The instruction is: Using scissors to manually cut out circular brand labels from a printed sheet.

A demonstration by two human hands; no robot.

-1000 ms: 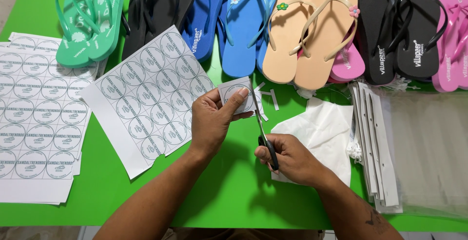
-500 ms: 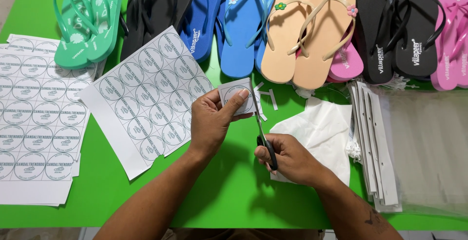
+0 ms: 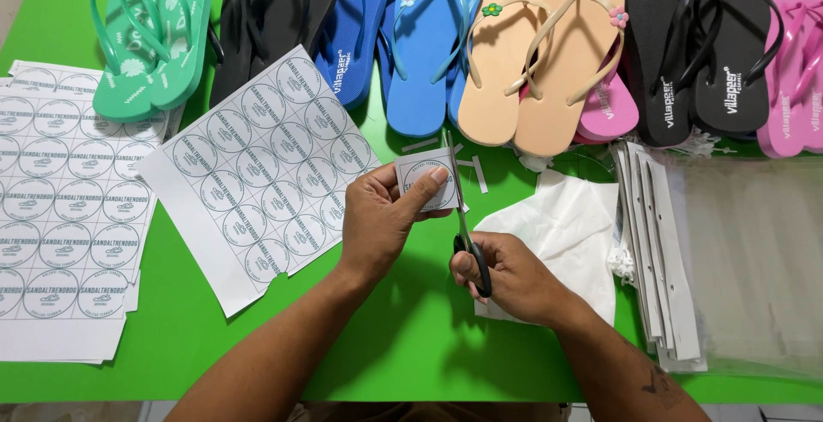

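Green table (image 3: 403, 345) lined with flip-flops (image 3: 549, 62).
Left hand (image 3: 381, 216) pinches a paper label piece (image 3: 422, 173) above centre; right hand (image 3: 514, 281) grips scissors (image 3: 463, 216), blades cutting its edge.

The left hand (image 3: 381, 221) covers much of the small paper label (image 3: 426, 179), its thumb lying over the printed circle. The scissors (image 3: 463, 216) show only their blades and part of a black handle; the rest sits inside the right hand (image 3: 513, 278). The top edge crops the toes of the green flip-flops (image 3: 154, 36) and black flip-flops (image 3: 274, 19); the right edge cuts the pink flip-flops (image 3: 793, 62). The stacked label sheets (image 3: 60, 216) run off the left edge.
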